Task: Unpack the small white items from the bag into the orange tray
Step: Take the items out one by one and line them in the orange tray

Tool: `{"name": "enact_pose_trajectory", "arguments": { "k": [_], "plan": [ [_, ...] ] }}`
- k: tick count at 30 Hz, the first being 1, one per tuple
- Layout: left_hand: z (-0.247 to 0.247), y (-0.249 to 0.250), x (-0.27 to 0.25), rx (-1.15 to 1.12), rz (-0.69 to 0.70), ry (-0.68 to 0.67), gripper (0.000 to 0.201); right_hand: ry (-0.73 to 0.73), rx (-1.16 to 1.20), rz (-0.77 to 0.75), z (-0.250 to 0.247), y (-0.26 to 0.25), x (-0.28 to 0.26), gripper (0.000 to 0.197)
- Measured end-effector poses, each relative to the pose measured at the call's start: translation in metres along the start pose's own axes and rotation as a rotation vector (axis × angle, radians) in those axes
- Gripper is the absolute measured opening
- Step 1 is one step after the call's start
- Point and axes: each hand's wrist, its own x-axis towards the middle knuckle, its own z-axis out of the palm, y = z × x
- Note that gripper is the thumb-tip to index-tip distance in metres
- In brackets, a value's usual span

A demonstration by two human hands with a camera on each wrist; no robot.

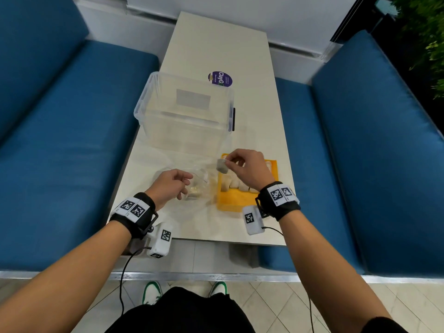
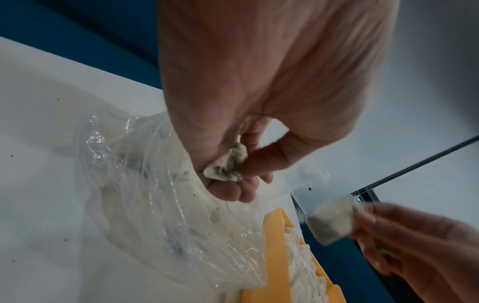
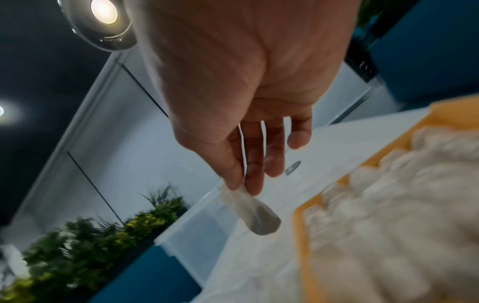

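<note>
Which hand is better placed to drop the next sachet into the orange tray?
Right. The right hand pinches a sachet at the orange tray's edge; the left hand grips its own at the plastic bag.

We see our right hand [image 3: 243, 86] from below, thumb and forefinger pinching the top of a small white sachet [image 3: 252, 213] that hangs tilted, its lower end darker. The other fingers [image 3: 274, 155] hang loosely straight. Below right, blurred, lies the orange tray [image 3: 302, 229] heaped with white items [image 3: 388, 205] on the white table [image 3: 324, 147]. A clear bin [image 3: 204, 231] stands just behind the sachet. A round sticker [image 3: 293, 167] lies farther along the table. Plants [image 3: 103, 242] and ceiling lamps [image 3: 103, 9] fill the left
</note>
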Motion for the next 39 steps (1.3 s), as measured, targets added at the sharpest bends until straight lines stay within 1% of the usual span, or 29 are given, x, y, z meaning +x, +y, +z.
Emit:
{"name": "enact_pose_trajectory", "arguments": {
  "k": [4, 8, 11, 15, 18, 24, 27, 30, 33, 35, 37, 39],
  "plan": [
    [-0.001, -0.004, 0.003, 0.025, -0.014, 0.026, 0.042, -0.083, -0.136, 0.081, -0.014, 0.03, -0.01, 0.012],
    [0.0, -0.006, 0.004, 0.018, -0.02, 0.028, 0.042, -0.204, -0.216, 0.125, -0.004, 0.049, -0.02, 0.013],
    [-0.001, -0.007, 0.005, -0.008, -0.021, 0.041, 0.044, -0.249, -0.227, 0.152, 0.005, 0.056, -0.02, 0.015],
    [-0.003, -0.007, 0.003, -0.047, -0.021, 0.039, 0.041, -0.244, -0.258, 0.223, 0.014, 0.065, -0.013, 0.013],
    [-0.005, -0.007, 0.001, -0.076, -0.022, 0.026, 0.042, -0.23, -0.272, 0.248, 0.019, 0.07, -0.009, 0.011],
    [-0.008, -0.01, 0.002, -0.134, -0.047, 0.025, 0.034, -0.15, -0.269, 0.287, 0.024, 0.071, -0.004, 0.007],
    [-0.008, -0.006, 0.0, -0.178, -0.071, -0.004, 0.031, -0.118, -0.261, 0.301, 0.024, 0.07, -0.002, 0.005],
    [-0.008, -0.002, -0.004, -0.158, -0.066, -0.016, 0.026, -0.107, -0.268, 0.317, 0.026, 0.069, -0.002, 0.006],
    [-0.007, 0.0, -0.004, -0.168, -0.042, -0.003, 0.025, -0.077, -0.259, 0.344, 0.024, 0.066, -0.003, 0.009],
    [-0.006, 0.001, -0.003, -0.17, -0.029, 0.003, 0.024, -0.05, -0.255, 0.306, 0.022, 0.059, -0.003, 0.011],
    [-0.005, 0.001, -0.002, -0.189, -0.035, 0.003, 0.021, -0.026, -0.179, 0.191, 0.022, 0.043, -0.003, 0.009],
    [-0.002, 0.003, -0.002, -0.228, -0.043, -0.008, 0.018, -0.05, -0.064, 0.059, 0.028, 0.02, -0.005, 0.007]
  ]
}}
